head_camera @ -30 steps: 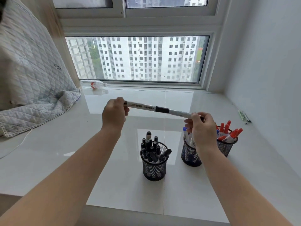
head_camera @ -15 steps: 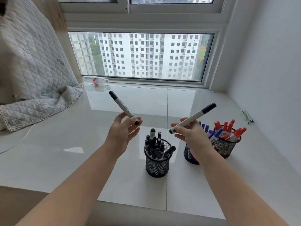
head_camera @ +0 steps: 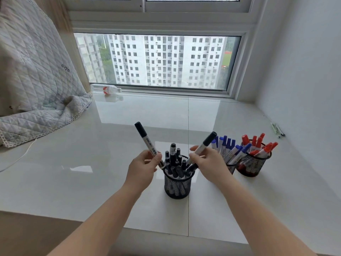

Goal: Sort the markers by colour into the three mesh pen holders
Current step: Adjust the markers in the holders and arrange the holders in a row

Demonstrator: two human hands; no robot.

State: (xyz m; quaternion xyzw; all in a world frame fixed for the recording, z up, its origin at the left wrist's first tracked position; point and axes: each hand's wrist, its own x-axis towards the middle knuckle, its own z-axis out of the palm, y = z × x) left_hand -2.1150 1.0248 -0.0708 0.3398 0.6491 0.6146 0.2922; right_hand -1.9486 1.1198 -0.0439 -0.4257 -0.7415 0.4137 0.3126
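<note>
Head view: bottle (head_camera: 107, 89) and quilt (head_camera: 36, 74) beyond holders (head_camera: 177, 185).

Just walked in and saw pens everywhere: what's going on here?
A person is sorting markers by colour. Each hand, left hand and right hand, grips a black-capped marker at the rim of the black marker holder. The blue holder and red holder stand to the right, already filled.
</note>
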